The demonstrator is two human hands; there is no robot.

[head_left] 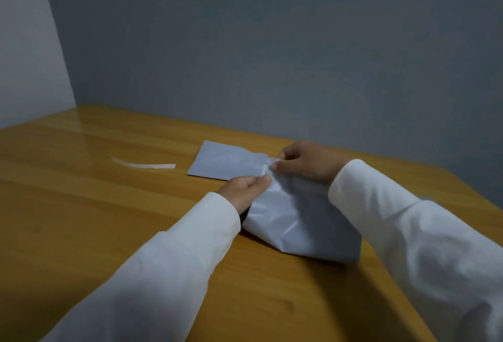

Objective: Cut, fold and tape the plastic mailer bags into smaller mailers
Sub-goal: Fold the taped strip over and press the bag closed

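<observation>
A crumpled white plastic mailer bag (pixel 296 227) lies on the wooden table (pixel 109 205) between my forearms, its far end lifted. My left hand (pixel 245 189) pinches that raised end from the near left side. My right hand (pixel 302 162) pinches the same end from the right, fingertips close to those of the left hand. A flat, smaller white mailer (pixel 226 162) lies just beyond the hands, partly covered by them. Both arms wear long white sleeves.
A thin white strip (pixel 144 164) lies on the table to the left of the flat mailer. A grey wall runs behind the table's far edge. The table's right edge slants away past my right arm.
</observation>
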